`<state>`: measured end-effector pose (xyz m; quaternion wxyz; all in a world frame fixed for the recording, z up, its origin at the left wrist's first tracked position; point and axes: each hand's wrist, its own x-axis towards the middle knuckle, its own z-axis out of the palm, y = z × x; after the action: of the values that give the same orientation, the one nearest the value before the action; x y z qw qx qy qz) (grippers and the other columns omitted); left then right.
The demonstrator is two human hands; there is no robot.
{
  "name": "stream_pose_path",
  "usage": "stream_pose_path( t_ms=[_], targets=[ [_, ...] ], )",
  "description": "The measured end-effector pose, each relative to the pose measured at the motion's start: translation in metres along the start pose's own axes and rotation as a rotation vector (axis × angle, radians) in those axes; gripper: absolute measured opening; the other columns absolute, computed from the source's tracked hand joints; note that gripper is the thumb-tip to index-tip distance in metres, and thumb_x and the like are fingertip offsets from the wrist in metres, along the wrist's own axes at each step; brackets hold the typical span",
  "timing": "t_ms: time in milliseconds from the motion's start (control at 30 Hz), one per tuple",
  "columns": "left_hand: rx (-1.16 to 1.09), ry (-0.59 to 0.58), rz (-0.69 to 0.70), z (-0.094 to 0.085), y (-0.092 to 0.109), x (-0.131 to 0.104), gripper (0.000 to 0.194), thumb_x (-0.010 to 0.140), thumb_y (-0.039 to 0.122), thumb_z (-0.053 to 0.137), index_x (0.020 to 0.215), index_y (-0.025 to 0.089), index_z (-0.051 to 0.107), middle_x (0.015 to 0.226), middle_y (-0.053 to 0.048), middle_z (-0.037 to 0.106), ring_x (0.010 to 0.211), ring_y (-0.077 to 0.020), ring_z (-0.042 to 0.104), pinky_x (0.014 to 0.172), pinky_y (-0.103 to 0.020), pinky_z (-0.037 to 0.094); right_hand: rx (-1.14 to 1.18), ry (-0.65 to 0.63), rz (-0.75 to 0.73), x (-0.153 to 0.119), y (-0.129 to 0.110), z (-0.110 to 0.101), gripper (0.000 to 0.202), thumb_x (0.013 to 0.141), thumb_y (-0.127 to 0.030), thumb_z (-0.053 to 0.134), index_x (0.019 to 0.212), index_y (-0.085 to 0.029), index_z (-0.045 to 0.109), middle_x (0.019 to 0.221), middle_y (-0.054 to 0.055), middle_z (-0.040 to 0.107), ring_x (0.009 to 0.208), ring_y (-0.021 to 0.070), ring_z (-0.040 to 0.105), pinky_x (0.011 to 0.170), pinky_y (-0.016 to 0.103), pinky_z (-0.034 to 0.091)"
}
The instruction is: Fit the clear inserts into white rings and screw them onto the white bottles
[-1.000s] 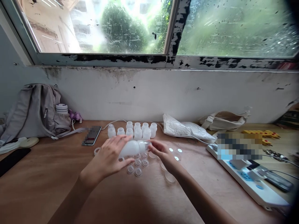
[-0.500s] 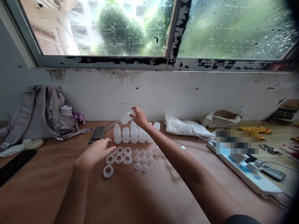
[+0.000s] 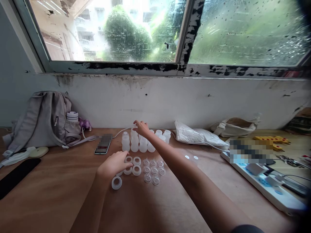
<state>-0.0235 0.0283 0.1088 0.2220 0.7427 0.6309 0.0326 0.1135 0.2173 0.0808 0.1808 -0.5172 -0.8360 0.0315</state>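
Note:
My right hand (image 3: 142,128) reaches to the back of the table, its fingers on a translucent cap (image 3: 133,132) on top of a frosted plastic bottle (image 3: 134,144). To the left stands another bottle (image 3: 125,144) with a similar cap on it. More frosted bottles (image 3: 143,145) stand in rows to the right, partly hidden by my right forearm. My left hand (image 3: 116,164) is open, thumb apart, over the left side of several white screw rings (image 3: 136,170), covering some of them. Clear round nipple-shaped pieces (image 3: 154,171) lie in rows beside the rings.
A phone (image 3: 102,148) lies left of the bottles, near a grey backpack (image 3: 46,119). To the right are small white discs (image 3: 195,157), a white padded bag (image 3: 201,136), a power strip (image 3: 262,186) with plugs, and a beige bag (image 3: 233,126). A white wall stands behind.
My right hand has lowered the tilted translucent cap onto the second bottle from the left. My left hand has shifted slightly right over the rings. The whole view has shifted a little.

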Motion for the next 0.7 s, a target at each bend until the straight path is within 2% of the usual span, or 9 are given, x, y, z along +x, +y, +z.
stream_pose_path(
  t_ms=[100, 233, 333, 500, 600, 700],
  targets=[
    [0.051, -0.045, -0.017, 0.003, 0.005, 0.006, 0.045, 0.068, 0.042, 0.053, 0.107, 0.021, 0.051, 0.109, -0.009, 0.056, 0.1, -0.0246, 0.052, 0.076, -0.029, 0.042, 0.0, -0.022, -0.017, 0.002, 0.0, -0.001, 0.026, 0.081, -0.028, 0.051, 0.106, -0.019, 0.047, 0.101, 0.009, 0.06, 0.102, 0.0231, 0.044, 0.079, 0.034, 0.028],
    [0.118, -0.086, -0.008, 0.013, 0.009, 0.015, 0.045, 0.067, 0.041, 0.056, 0.106, 0.021, 0.051, 0.103, -0.008, 0.059, 0.095, -0.0247, 0.056, 0.073, -0.029, 0.043, 0.009, -0.033, -0.034, 0.003, -0.001, -0.003, 0.027, 0.08, -0.027, 0.053, 0.105, -0.019, 0.05, 0.099, 0.008, 0.061, 0.102, 0.0235, 0.043, 0.079, 0.034, 0.029],
    [0.146, -0.094, -0.007, 0.022, 0.01, 0.021, 0.043, 0.063, 0.037, 0.061, 0.102, 0.021, 0.053, 0.1, -0.008, 0.061, 0.092, -0.0247, 0.057, 0.072, -0.029, 0.043, 0.021, -0.035, -0.034, 0.003, -0.001, -0.003, 0.028, 0.078, -0.029, 0.054, 0.105, -0.019, 0.051, 0.098, 0.009, 0.061, 0.101, 0.0241, 0.045, 0.079, 0.035, 0.03],
    [0.198, -0.077, 0.0, 0.03, 0.017, 0.024, 0.039, 0.061, 0.033, 0.064, 0.096, 0.019, 0.056, 0.104, -0.01, 0.058, 0.097, -0.0268, 0.054, 0.078, -0.033, 0.041, 0.057, -0.029, -0.036, 0.001, 0.003, -0.007, 0.035, 0.076, -0.033, 0.056, 0.108, -0.021, 0.051, 0.099, 0.008, 0.062, 0.1, 0.0245, 0.046, 0.08, 0.035, 0.033],
    [0.211, -0.078, 0.025, 0.034, 0.021, 0.024, 0.037, 0.062, 0.033, 0.064, 0.095, 0.018, 0.057, 0.104, -0.011, 0.058, 0.098, -0.0273, 0.053, 0.081, -0.035, 0.04, 0.082, 0.005, -0.048, -0.007, 0.003, -0.013, 0.041, 0.077, -0.033, 0.056, 0.114, -0.018, 0.047, 0.104, 0.01, 0.06, 0.102, 0.0251, 0.046, 0.081, 0.036, 0.034],
    [0.215, -0.083, 0.041, 0.04, 0.022, 0.026, 0.032, 0.061, 0.031, 0.065, 0.09, 0.019, 0.059, 0.103, -0.01, 0.058, 0.098, -0.0269, 0.053, 0.082, -0.034, 0.039, 0.111, 0.08, -0.067, -0.029, 0.001, -0.024, 0.04, 0.08, -0.03, 0.051, 0.117, -0.014, 0.044, 0.108, 0.012, 0.057, 0.103, 0.0232, 0.046, 0.082, 0.034, 0.034]
  ],
)
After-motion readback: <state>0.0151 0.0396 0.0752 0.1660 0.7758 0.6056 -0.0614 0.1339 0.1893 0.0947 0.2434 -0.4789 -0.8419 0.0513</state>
